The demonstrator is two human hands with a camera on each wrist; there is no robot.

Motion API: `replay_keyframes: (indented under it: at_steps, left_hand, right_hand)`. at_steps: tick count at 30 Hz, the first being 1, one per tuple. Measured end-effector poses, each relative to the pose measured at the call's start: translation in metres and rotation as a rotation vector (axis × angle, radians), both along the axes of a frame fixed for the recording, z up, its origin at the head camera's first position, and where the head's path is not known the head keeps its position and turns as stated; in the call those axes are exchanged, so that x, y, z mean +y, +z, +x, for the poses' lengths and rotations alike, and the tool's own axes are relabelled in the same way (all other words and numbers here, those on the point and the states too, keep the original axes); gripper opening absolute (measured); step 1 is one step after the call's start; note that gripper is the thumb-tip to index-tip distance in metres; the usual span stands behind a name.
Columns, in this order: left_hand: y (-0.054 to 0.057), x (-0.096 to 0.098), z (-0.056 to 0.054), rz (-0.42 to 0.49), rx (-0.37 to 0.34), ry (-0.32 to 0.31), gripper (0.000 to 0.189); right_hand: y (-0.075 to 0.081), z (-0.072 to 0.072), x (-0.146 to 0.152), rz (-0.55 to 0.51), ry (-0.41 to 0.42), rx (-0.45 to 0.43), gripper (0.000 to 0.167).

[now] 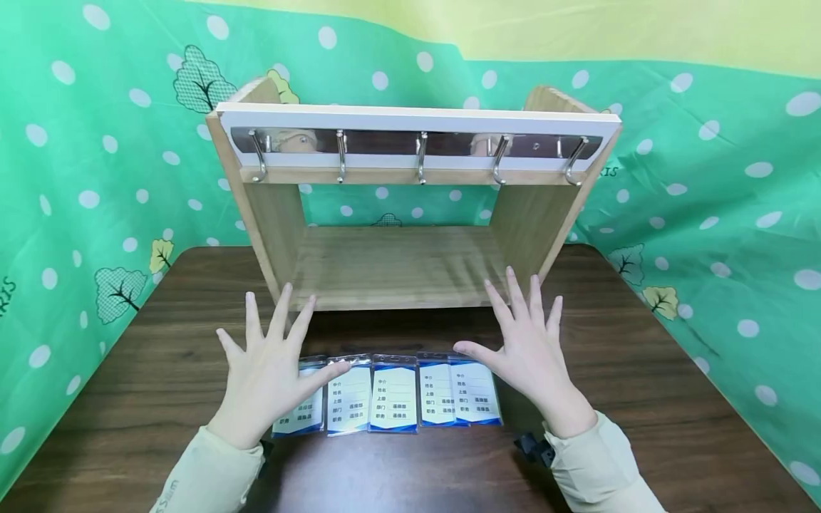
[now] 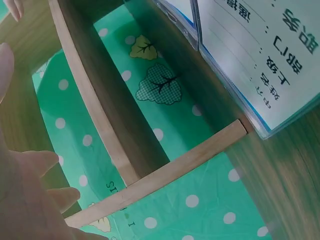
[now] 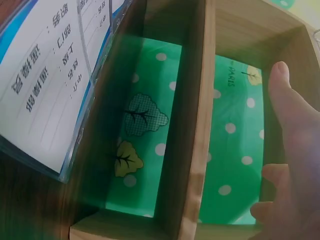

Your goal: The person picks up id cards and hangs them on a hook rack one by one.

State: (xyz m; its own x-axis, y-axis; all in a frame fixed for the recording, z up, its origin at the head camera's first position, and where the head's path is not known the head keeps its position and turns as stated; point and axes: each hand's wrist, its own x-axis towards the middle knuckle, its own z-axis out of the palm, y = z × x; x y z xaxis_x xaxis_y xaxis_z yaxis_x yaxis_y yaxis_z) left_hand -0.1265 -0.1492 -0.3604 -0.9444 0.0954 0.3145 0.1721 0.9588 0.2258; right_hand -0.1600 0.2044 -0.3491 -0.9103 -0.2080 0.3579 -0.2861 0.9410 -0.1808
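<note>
Both hands are spread with nothing in them. My left hand [image 1: 266, 374] is held over the left end of a row of several plastic-sleeved badge cards [image 1: 393, 395], its thumb overlapping the leftmost ones in the head view. At the row's right end, my right hand [image 1: 529, 353] has its fingers fanned toward the wooden rack [image 1: 398, 267]. The cards lie side by side on the table, white with blue edges and printed text; the two at the right overlap. In the right wrist view, a badge card [image 3: 50, 85] shows large beside the rack.
Behind the cards stands the wooden rack, with a white front rail [image 1: 417, 114] bearing a metal strip and several hooks [image 1: 421, 157]. The dark wood table [image 1: 410, 477] runs back to a green dotted cloth [image 1: 705, 178] around the rear and sides.
</note>
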Motion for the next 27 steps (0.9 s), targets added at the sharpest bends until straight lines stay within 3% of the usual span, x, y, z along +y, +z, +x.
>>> replay_keyframes:
  at_steps: [11, 27]
  left_hand:
    - [0.004, -0.002, 0.002, 0.007, -0.021, -0.027, 0.105]
    - [0.004, -0.007, 0.009, 0.042, 0.006, -0.061, 0.106]
  right_hand:
    - [0.013, 0.002, 0.007, -0.03, 0.06, -0.004, 0.101]
    - [0.048, 0.007, 0.016, -0.005, 0.18, 0.088, 0.095]
